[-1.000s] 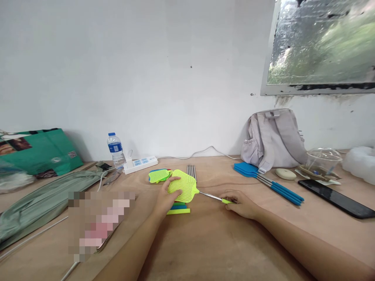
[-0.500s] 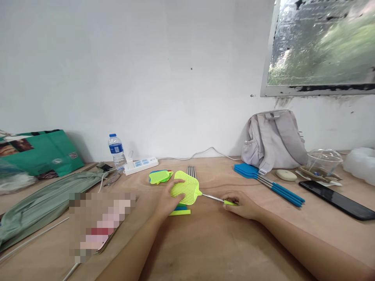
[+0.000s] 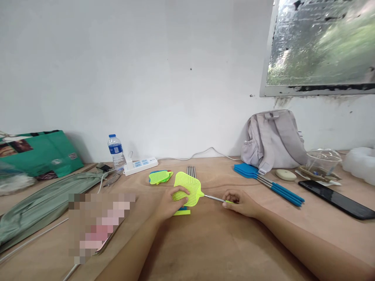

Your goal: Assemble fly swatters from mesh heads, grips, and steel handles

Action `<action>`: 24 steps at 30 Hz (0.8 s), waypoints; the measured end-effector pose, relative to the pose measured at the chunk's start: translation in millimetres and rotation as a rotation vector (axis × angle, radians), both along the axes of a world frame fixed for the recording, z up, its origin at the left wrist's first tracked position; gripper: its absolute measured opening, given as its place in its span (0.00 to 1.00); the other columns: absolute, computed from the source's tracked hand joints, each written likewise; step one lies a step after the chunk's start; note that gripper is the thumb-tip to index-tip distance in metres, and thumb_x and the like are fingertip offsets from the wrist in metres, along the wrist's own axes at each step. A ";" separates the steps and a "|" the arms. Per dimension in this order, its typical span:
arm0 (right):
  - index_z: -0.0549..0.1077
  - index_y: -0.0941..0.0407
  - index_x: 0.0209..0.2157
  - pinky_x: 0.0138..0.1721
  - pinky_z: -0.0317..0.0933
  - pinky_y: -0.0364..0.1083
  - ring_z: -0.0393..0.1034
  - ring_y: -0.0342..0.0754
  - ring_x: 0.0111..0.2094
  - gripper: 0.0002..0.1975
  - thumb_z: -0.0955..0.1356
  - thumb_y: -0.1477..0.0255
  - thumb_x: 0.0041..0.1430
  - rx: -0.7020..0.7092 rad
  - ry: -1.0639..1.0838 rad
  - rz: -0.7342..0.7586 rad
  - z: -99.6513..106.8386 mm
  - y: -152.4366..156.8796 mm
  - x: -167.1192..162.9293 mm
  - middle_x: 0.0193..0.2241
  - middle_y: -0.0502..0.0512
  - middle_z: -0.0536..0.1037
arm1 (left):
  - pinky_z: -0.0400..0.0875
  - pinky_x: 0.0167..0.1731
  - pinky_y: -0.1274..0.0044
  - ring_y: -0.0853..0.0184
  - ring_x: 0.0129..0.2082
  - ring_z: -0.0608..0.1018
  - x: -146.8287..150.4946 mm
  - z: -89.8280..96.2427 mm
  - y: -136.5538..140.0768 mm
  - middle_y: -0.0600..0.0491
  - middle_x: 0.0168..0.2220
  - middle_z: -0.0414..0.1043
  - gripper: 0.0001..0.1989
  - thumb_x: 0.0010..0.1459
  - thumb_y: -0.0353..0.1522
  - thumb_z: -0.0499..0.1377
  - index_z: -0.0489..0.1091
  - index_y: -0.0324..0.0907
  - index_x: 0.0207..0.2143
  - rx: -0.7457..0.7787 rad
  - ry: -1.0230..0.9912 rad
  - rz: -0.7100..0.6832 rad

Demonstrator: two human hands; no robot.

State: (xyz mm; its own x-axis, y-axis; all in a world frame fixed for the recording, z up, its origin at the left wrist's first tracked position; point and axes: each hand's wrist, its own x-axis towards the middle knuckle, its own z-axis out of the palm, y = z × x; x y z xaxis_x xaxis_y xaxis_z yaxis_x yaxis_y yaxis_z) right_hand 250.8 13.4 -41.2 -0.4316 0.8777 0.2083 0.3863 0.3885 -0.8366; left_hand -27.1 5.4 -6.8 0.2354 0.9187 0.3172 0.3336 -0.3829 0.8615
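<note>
the lime swatter [image 3: 193,191] is between the two hands, over the middle of the wooden table [image 3: 222,246]. the left hand [image 3: 171,203] pinches its head, thumb and fingers on the near side, forearm reaching in from lower left. the right hand [image 3: 241,205] has its fingers curled, pinching the grip, forearm slanting in from lower right. the head is broad and full of tiny holes, narrowing to a neck, then a thin silver rod. since a second ago, the head has shifted toward the right hand, and less rod shows between. silver rods [image 3: 191,171] lie just behind; blue swatters [image 3: 272,187] lie farther right.
</note>
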 end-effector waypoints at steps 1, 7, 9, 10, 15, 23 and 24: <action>0.68 0.58 0.28 0.21 0.51 0.39 0.58 0.38 0.20 0.15 0.66 0.59 0.47 -0.008 0.002 0.001 0.7 -0.6 -0.2 0.18 0.46 0.65 | 0.66 0.31 0.78 0.67 0.32 0.71 -0.2 0.0 -0.4 0.54 0.29 0.69 0.06 0.43 0.34 0.59 0.70 0.42 0.27 0.020 0.018 -0.010; 0.68 0.58 0.27 0.19 0.48 0.38 0.55 0.36 0.17 0.16 0.67 0.58 0.46 -0.045 0.012 -0.006 3.7 -3.2 -0.7 0.16 0.44 0.63 | 0.65 0.29 0.79 0.68 0.28 0.71 0.0 -2.4 -1.3 0.55 0.28 0.69 0.06 0.45 0.34 0.58 0.70 0.42 0.27 0.051 0.033 -0.076; 0.68 0.58 0.27 0.18 0.47 0.38 0.54 0.36 0.17 0.17 0.66 0.57 0.46 -0.050 0.003 -0.006 4.1 -3.5 -0.4 0.15 0.44 0.62 | 0.65 0.29 0.79 0.68 0.28 0.71 1.5 -1.8 -2.2 0.55 0.27 0.70 0.05 0.45 0.32 0.57 0.70 0.42 0.26 0.074 0.041 -0.077; 0.68 0.58 0.27 0.17 0.46 0.38 0.54 0.36 0.16 0.17 0.66 0.57 0.46 -0.051 -0.003 -0.010 4.2 -3.6 -0.3 0.15 0.44 0.62 | 0.65 0.30 0.79 0.68 0.29 0.71 2.3 -1.1 -2.9 0.55 0.26 0.70 0.04 0.44 0.30 0.57 0.70 0.41 0.25 0.089 0.049 -0.073; 0.68 0.58 0.26 0.17 0.46 0.38 0.54 0.36 0.16 0.18 0.66 0.55 0.45 -0.048 -0.011 -0.024 5.3 -4.4 -0.8 0.14 0.44 0.62 | 0.64 0.31 0.78 0.68 0.29 0.72 5.1 2.8 -5.3 0.55 0.24 0.71 0.06 0.42 0.26 0.55 0.71 0.42 0.21 0.115 0.087 -0.072; 0.66 0.58 0.23 0.18 0.42 0.39 0.51 0.36 0.16 0.18 0.66 0.56 0.45 -0.056 0.015 -0.030 3.9 -5.0 -1.6 0.14 0.43 0.59 | 0.63 0.29 0.78 0.69 0.26 0.71 7.6 3.6 -6.1 0.56 0.20 0.70 0.08 0.39 0.23 0.53 0.69 0.41 0.17 0.117 0.083 -0.104; 0.66 0.58 0.23 0.18 0.42 0.39 0.51 0.36 0.16 0.18 0.66 0.56 0.45 -0.059 0.016 -0.030 3.5 -4.8 -1.4 0.14 0.43 0.59 | 0.63 0.29 0.78 0.69 0.25 0.71 7.8 4.1 -6.6 0.56 0.20 0.70 0.07 0.39 0.24 0.53 0.69 0.41 0.16 0.116 0.086 -0.102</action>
State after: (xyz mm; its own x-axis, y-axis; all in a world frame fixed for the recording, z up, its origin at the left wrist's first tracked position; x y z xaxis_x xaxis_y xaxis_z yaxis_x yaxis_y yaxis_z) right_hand 249.5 8.6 -37.7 -0.4018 0.9012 0.1622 0.3833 0.3264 -0.8640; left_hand -19.2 -1.1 -2.7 0.3562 0.8471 0.3944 0.3588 -0.5138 0.7793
